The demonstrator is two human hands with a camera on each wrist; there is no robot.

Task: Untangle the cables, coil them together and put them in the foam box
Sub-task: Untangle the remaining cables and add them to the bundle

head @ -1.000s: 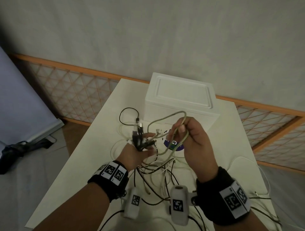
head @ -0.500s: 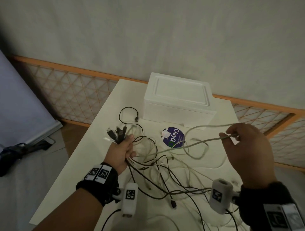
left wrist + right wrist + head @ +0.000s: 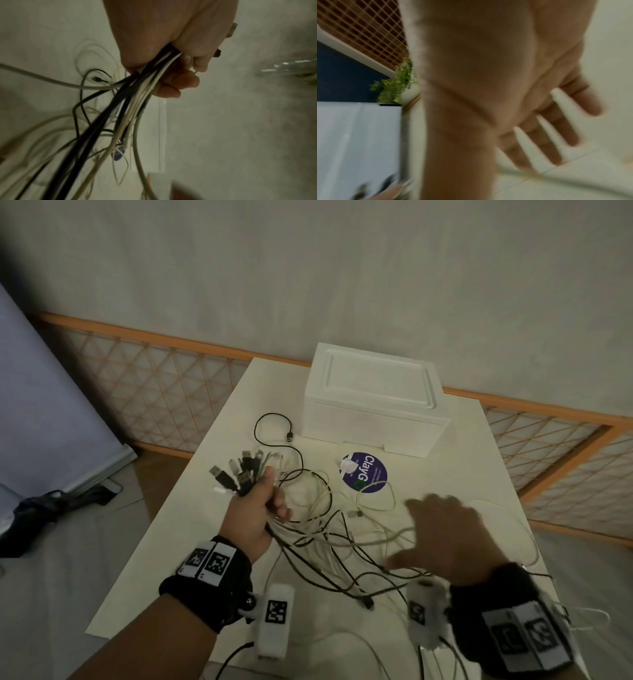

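Observation:
My left hand (image 3: 258,508) grips a bundle of black and white cables (image 3: 137,97) near their plug ends, which fan out above the fist (image 3: 239,470). The rest of the cables (image 3: 342,539) trail in a loose tangle across the white table (image 3: 164,559). My right hand (image 3: 445,535) hovers over that tangle with its fingers spread and nothing in it; the right wrist view shows the splayed fingers (image 3: 556,135). The white foam box (image 3: 373,398) stands at the far side of the table with its lid on.
A round purple sticker (image 3: 364,472) lies on the table just in front of the box. A black cable loop (image 3: 274,429) lies to the left of the box. An orange lattice rail (image 3: 154,392) runs behind the table. A grey panel (image 3: 44,405) leans at the left.
My right hand let go of the grey-white cable it was pulling out to the right and came down and left over the tangle, fingers spread. The left hand keeps its grip.

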